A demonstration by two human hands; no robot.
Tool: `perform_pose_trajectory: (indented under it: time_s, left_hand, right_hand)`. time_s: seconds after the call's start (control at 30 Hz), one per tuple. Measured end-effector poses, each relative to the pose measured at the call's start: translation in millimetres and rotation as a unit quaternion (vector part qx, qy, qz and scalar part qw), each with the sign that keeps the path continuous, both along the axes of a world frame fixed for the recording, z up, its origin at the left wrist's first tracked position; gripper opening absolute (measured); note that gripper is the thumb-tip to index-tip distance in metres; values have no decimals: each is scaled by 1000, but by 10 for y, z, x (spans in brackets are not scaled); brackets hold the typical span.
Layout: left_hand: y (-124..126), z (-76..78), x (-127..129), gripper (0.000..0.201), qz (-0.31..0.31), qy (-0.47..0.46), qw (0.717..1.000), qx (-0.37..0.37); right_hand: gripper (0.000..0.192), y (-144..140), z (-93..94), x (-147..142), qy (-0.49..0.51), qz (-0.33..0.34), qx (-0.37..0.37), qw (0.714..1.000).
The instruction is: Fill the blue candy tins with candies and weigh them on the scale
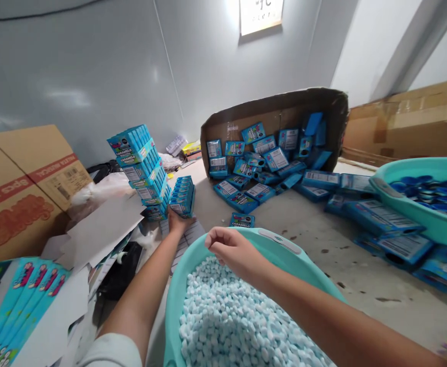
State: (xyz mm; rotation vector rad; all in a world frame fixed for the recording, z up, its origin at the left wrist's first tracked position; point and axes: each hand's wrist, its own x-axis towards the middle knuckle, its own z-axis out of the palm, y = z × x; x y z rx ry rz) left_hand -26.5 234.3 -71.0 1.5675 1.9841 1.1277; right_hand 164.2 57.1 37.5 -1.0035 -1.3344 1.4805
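Observation:
My left hand (178, 221) grips a short row of small blue candy boxes (182, 195) from below, holding it up beside a leaning stack of the same blue boxes (142, 168). My right hand (233, 248) hovers over the far rim of a teal basin (284, 243), fingers curled together; whether anything is pinched in them is hidden. The basin holds a heap of pale blue candy pieces (231, 321). One blue box (242, 220) lies just beyond the basin.
A tipped cardboard box (322, 104) spills several blue boxes (269, 168) over the table. A second teal basin (406, 201) with dark blue discs stands right. A brown carton (12, 193), white sheets (101, 224) and flat blue packaging (20, 300) lie left.

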Motion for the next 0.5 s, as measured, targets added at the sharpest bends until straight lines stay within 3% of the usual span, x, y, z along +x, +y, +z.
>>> perform_pose_trajectory:
  time_s: [0.07,0.2,0.27,0.5]
  left_hand:
    - [30,-12,92,100,28,7,1000,-2]
    - [40,11,162,59,59,30,998,-1]
    - [15,22,149,50,57,41,998,1]
    - [-52,-20,78,45,80,49,995,-24]
  right_hand:
    - [10,-8,1,8,-4,2,7,1000]
    - [9,-20,-2,32,-4,-6,6,1000]
    - [9,-20,-7,34,-10,-8,7,1000]
    - [10,-9,-68,-11,-33,-2,35,999]
